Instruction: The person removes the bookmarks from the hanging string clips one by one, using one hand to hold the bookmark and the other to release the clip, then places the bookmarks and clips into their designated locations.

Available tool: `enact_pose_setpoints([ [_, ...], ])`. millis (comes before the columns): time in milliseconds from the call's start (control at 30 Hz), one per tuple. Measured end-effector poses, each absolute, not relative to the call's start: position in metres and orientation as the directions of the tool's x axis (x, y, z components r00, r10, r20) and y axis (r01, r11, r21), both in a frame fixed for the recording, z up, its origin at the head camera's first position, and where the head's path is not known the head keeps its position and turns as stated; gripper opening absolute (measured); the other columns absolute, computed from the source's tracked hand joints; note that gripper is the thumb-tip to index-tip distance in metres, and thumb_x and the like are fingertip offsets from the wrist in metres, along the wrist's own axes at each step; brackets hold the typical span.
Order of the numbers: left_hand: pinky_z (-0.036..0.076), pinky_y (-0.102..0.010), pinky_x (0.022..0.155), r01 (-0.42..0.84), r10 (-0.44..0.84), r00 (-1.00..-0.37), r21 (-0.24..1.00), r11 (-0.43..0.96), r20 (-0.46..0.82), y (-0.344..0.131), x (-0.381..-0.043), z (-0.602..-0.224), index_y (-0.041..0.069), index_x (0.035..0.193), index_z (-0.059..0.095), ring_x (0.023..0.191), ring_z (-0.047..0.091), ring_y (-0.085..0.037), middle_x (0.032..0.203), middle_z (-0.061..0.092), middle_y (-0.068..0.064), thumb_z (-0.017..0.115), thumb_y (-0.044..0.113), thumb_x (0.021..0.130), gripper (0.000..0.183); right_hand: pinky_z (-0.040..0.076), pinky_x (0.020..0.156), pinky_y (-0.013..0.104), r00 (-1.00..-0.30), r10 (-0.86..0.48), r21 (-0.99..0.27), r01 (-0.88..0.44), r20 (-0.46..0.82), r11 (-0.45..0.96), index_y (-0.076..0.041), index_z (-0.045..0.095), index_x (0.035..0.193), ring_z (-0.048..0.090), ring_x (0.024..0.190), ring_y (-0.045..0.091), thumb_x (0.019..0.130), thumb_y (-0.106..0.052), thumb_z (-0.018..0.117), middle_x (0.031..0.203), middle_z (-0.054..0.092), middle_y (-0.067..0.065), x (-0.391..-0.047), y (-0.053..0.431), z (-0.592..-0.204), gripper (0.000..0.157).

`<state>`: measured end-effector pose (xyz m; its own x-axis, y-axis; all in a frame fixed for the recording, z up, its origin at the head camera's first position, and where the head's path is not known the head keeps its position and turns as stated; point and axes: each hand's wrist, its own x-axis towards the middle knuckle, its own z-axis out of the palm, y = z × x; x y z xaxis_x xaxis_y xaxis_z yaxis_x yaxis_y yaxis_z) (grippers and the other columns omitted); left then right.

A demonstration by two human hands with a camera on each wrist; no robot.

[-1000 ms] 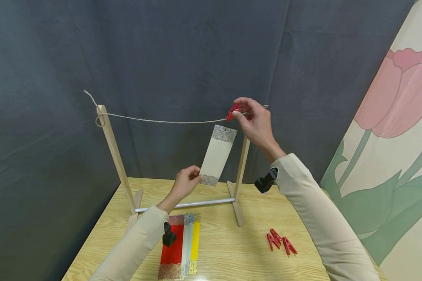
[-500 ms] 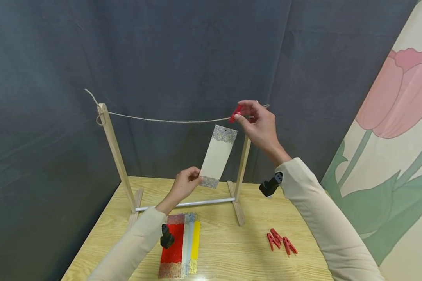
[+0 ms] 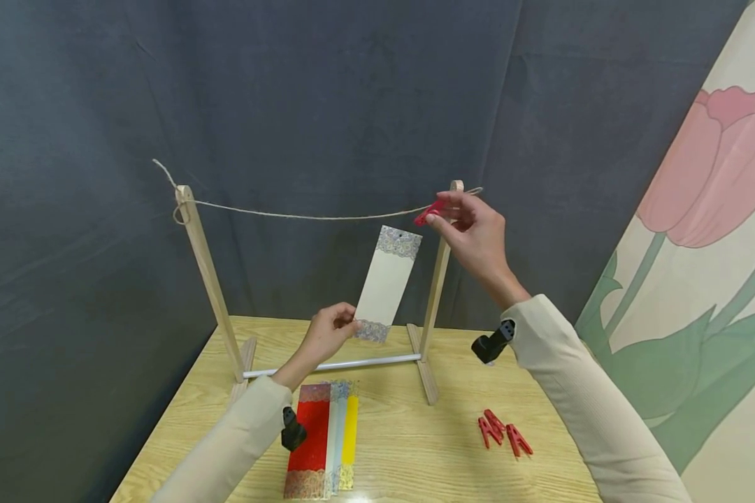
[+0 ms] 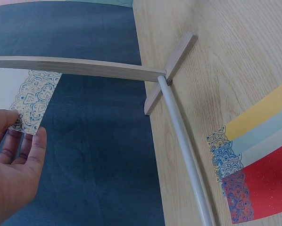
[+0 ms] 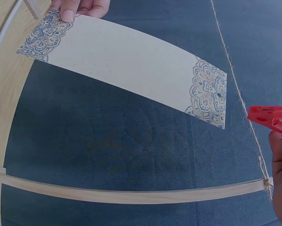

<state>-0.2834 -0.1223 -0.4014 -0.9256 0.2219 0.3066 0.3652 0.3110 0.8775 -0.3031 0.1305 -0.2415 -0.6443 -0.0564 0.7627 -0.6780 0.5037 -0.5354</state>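
Observation:
My left hand pinches the lower left edge of a cream bookmark-like card with patterned ends. The card tilts to the right, its punched top end just below the twine and apart from it. Between thumb and fingers, my right hand pinches a red clothespin close to the right post. In the right wrist view the clothespin's tip meets the twine; whether it clamps it I cannot tell. The left wrist view shows my thumb on the card's patterned end with fingers behind.
A wooden stand with a left post and right post carries the twine. A pale crossbar joins its feet. Red, pale and yellow cards overlap on the table. Several red clothespins lie at right.
My right hand has moved right and slightly down along the twine with the clothespin. My left hand and the card have shifted slightly left and down.

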Motion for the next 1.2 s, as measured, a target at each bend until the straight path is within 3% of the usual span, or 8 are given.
enact_pose_setpoints([
  [267,0.048,-0.027,0.064,0.381,0.215,-0.921,0.872,0.309,0.326,-0.121,-0.277,-0.402,0.002,0.094,0.067,0.071,0.058,-0.016,0.081,0.063,-0.002,0.069,0.004,0.09,0.005,0.048,0.064,0.017,-0.65,-0.052,-0.56,-0.69,0.758,0.459,-0.003,0.067,0.115,0.066,0.084,0.009,0.085,-0.014,0.077,0.104,0.07,0.007,-0.299,0.135,-0.245,0.033],
  [567,0.049,-0.028,0.064,0.371,0.224,-0.922,0.884,0.286,0.315,-0.126,-0.267,-0.401,0.003,0.096,0.067,0.072,0.06,-0.017,0.084,0.063,-0.002,0.068,0.006,0.091,0.007,0.047,0.062,0.014,-0.638,-0.039,-0.566,-0.708,0.769,0.422,0.008,0.065,0.11,0.063,0.077,0.0,0.083,0.003,0.073,0.103,0.068,0.019,-0.279,0.129,-0.242,0.029],
  [733,0.049,-0.029,0.065,0.352,0.227,-0.929,0.89,0.29,0.294,-0.13,-0.263,-0.401,0.003,0.098,0.066,0.073,0.06,-0.017,0.085,0.064,-0.003,0.069,0.007,0.091,0.008,0.046,0.06,0.014,-0.652,-0.032,-0.581,-0.695,0.757,0.424,0.012,0.062,0.108,0.062,0.073,0.004,0.083,0.008,0.07,0.102,0.067,0.025,-0.26,0.124,-0.234,0.027],
  [1033,0.048,-0.029,0.063,0.327,0.217,-0.937,0.905,0.271,0.274,-0.137,-0.257,-0.402,0.001,0.098,0.065,0.075,0.06,-0.024,0.086,0.063,-0.005,0.069,0.008,0.091,0.01,0.049,0.063,0.016,-0.668,-0.024,-0.598,-0.68,0.744,0.424,0.01,0.063,0.106,0.065,0.075,0.007,0.081,0.006,0.074,0.1,0.068,0.023,-0.257,0.129,-0.241,0.028],
  [1200,0.048,-0.028,0.063,0.313,0.222,-0.941,0.909,0.276,0.257,-0.139,-0.257,-0.401,0.002,0.098,0.065,0.074,0.059,-0.019,0.085,0.063,-0.003,0.069,0.008,0.091,0.01,0.05,0.065,0.016,-0.663,-0.009,-0.589,-0.671,0.749,0.45,0.008,0.065,0.106,0.068,0.082,0.021,0.08,0.003,0.077,0.099,0.069,0.021,-0.255,0.13,-0.244,0.029],
])
